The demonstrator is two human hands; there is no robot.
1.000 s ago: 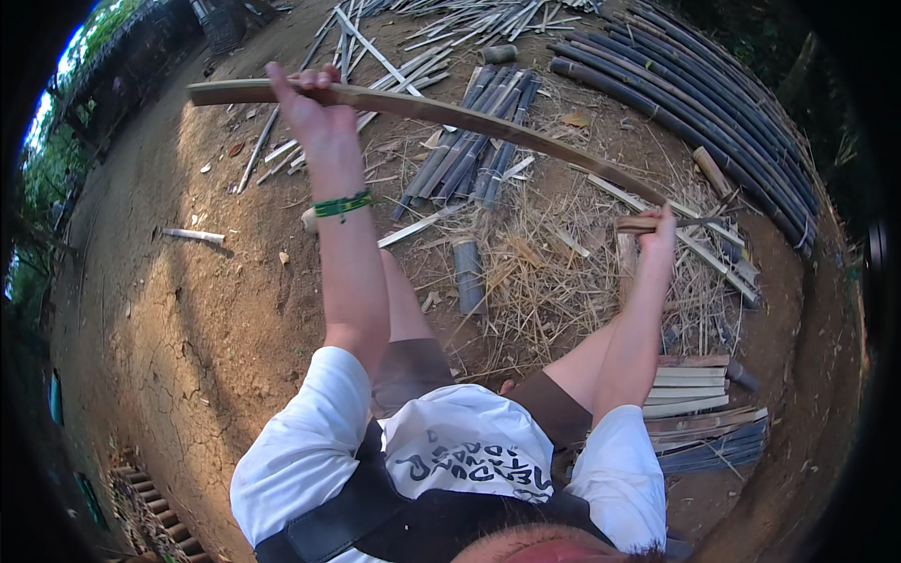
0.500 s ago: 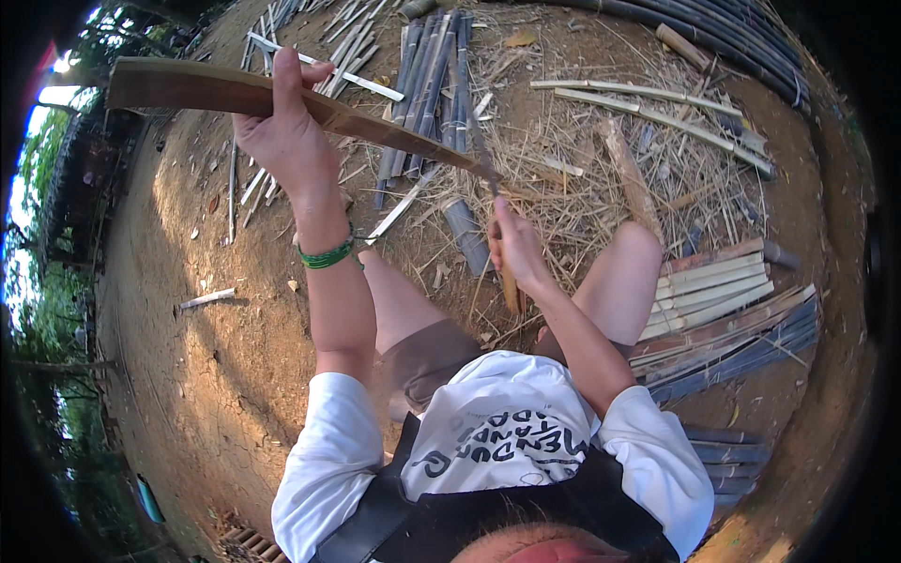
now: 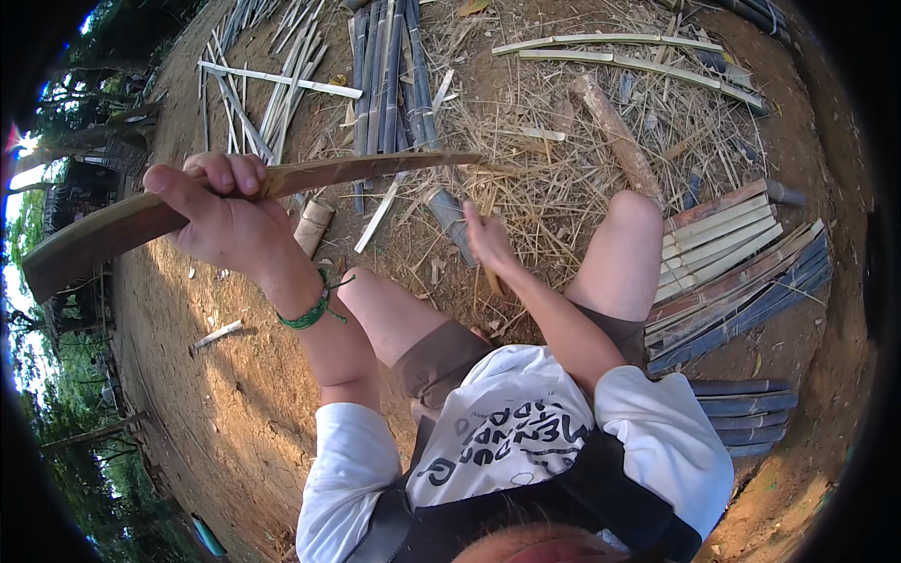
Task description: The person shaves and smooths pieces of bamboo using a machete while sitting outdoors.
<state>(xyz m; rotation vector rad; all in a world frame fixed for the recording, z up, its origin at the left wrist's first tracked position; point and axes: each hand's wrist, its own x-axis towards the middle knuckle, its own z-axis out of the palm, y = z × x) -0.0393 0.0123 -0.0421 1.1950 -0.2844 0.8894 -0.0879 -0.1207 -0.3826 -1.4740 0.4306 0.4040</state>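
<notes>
The left hand (image 3: pixel 230 223) has its fingers gripping a long split-bamboo strip (image 3: pixel 324 175); the right hand (image 3: pixel 490 246) has its fingers closed around a wooden handle (image 3: pixel 494 281).

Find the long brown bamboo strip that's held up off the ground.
In the head view, the strip is at the upper left, held in the left hand; its narrow tip points toward the middle, above the right hand.

A green bracelet (image 3: pixel 305 320) accompanies a white printed T-shirt (image 3: pixel 502 405), brown shorts (image 3: pixel 439 361) and black straps (image 3: pixel 596 480).
</notes>
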